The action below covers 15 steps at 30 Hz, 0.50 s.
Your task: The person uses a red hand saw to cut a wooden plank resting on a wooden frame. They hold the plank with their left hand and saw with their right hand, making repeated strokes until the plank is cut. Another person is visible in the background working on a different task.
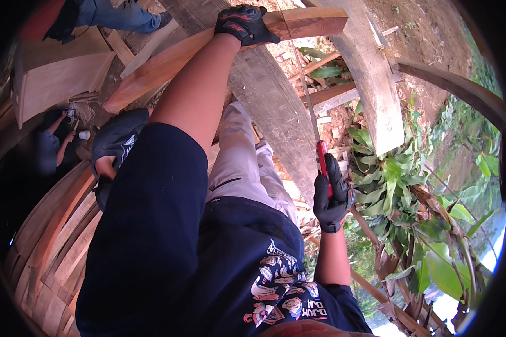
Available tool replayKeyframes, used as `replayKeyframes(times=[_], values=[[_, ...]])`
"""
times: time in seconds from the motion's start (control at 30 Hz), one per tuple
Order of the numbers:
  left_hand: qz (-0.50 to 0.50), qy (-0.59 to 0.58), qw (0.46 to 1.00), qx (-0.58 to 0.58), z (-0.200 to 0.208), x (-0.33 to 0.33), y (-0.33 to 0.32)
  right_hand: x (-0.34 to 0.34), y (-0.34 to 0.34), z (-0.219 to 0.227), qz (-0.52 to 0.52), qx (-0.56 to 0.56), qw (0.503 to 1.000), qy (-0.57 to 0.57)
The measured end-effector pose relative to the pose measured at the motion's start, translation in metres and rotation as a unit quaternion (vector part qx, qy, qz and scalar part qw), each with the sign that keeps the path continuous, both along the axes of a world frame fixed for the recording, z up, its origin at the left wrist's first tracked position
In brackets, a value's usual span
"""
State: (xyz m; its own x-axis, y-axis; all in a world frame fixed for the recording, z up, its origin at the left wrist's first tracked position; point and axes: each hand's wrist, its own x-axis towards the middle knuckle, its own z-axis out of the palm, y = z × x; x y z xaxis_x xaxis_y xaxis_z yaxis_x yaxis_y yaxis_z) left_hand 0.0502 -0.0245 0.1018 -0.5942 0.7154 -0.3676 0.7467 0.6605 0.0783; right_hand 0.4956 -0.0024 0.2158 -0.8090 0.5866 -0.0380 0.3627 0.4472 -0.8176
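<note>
My left hand (244,25), in a black glove with red marks, clasps a curved reddish-brown wooden beam (185,59) near its right part. My right hand (333,196), also in a black glove, is closed on the red handle of a handsaw (322,154). The saw's thin blade is seen nearly edge-on and runs away from me, up across the beam just right of my left hand. How deep the blade sits in the wood cannot be made out. Under the beam lies a wide grey-brown plank (270,101).
A thick pale curved timber (371,78) stands to the right of the saw, beside leafy plants (393,180). Wood chips (334,132) litter the ground. Other people (115,143) are at the left, near curved hull-like planking (56,264). A jeans-clad leg (118,17) shows far left.
</note>
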Motion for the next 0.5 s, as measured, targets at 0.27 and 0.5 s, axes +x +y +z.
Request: replayKeyframes(times=[0.27, 0.5], values=[[0.004, -0.019, 1.000, 0.019, -0.002, -0.003, -0.004, 0.028, 0.009, 0.063, -0.056, 0.122, 0.991, -0.015], [0.016, -0.039, 0.999, 0.029, 0.005, -0.007, -0.007, -0.148, 0.054, 0.023, -0.092, -0.103, 0.988, 0.062]])
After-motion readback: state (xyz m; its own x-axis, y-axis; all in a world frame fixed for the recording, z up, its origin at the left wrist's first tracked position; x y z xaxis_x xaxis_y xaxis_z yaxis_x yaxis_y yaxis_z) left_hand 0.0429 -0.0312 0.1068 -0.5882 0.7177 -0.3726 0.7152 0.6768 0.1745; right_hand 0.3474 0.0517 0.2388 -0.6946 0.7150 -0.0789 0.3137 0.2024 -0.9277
